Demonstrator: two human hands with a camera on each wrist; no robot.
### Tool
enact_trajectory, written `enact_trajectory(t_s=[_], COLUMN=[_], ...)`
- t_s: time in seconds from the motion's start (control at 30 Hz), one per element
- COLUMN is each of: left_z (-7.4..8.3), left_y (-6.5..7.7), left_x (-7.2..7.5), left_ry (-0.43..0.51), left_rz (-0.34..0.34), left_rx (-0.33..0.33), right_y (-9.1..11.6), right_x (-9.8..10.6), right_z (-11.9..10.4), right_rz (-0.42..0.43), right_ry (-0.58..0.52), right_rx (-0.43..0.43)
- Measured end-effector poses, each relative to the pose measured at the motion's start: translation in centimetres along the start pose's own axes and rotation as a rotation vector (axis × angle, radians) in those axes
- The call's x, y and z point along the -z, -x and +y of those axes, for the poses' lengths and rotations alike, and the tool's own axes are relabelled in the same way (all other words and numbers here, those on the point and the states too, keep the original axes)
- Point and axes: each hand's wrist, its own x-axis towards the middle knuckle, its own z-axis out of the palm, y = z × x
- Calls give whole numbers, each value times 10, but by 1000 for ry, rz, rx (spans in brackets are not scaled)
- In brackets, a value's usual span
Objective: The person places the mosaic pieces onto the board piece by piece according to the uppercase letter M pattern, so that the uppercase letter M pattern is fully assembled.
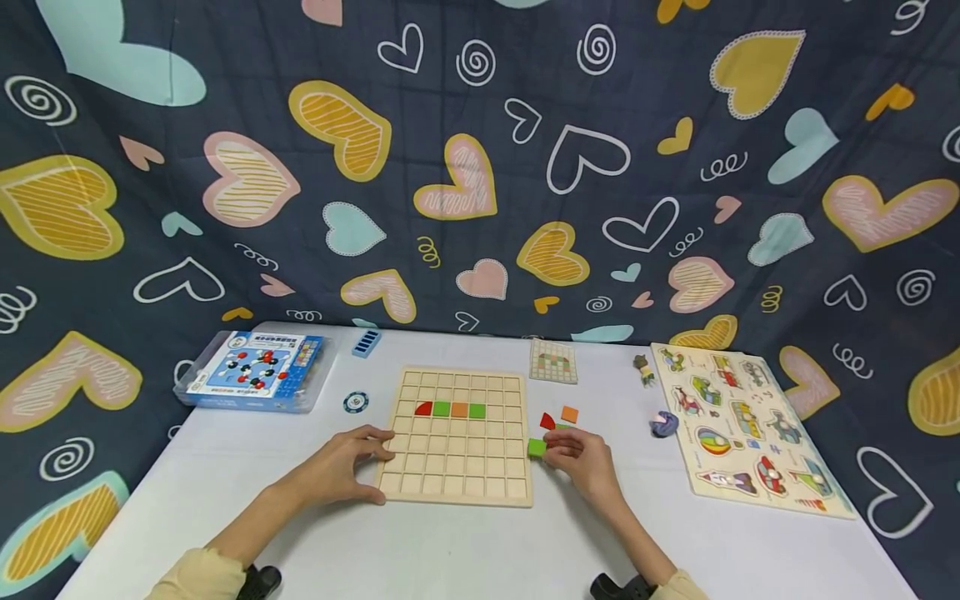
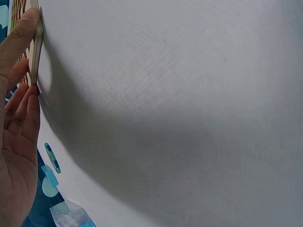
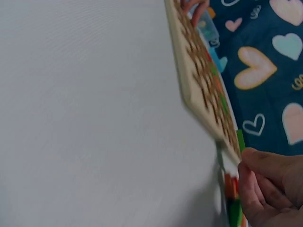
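Observation:
A wooden grid board (image 1: 455, 467) lies in the middle of the table. Along one of its upper rows sit a red quarter-round tile (image 1: 424, 409), a green tile (image 1: 442, 409), an orange tile (image 1: 459, 410) and another green tile (image 1: 477, 411). My left hand (image 1: 341, 468) touches the board's left edge with thumb and fingertips, as the left wrist view also shows. Just off the board's right edge, my right hand (image 1: 583, 467) pinches a green square tile (image 1: 536, 448) between thumb and fingers. Beyond that hand are a red tile (image 1: 547, 421) and an orange square tile (image 1: 570, 414); another green piece is partly hidden.
A small pattern card (image 1: 553, 361) lies behind the board. To the right are a wooden picture puzzle (image 1: 750, 433), a blue-purple lump (image 1: 663, 424) and a small figure (image 1: 643, 370). At left sit a boxed kit (image 1: 255, 371), a round chip (image 1: 356, 402) and a blue block (image 1: 367, 343).

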Motion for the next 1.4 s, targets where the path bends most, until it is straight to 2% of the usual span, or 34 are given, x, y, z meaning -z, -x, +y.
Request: enact_trajectory(t_s=[0.23,0.33,0.43,0.6,0.73,0.9,1.2,1.4], left_z=[0,1,1,0,1,2,1,3], left_y=[1,1,1,1,0,0,0,0], left_x=[2,2,2,2,0,0,-1,1], left_ry=[-3,3,4,8,14,11,16,16], left_rz=[5,2,1,8,-2,-2,1,-4], left_rx=[2,-2,-4,4,3,11,4,14], right_y=[11,11,5,-21,-40,-56,-71,-74], right_x=[23,31,34,24,12,-1,-1,1], right_z=[12,12,7,4,9,10,10,11], right_rz=[-37,-74,-60,17,14,2,23,-39], right_ry=[99,144,177,191,178,247,307,331], right_rx=[-21,-14,5,66,84,103,68,92])
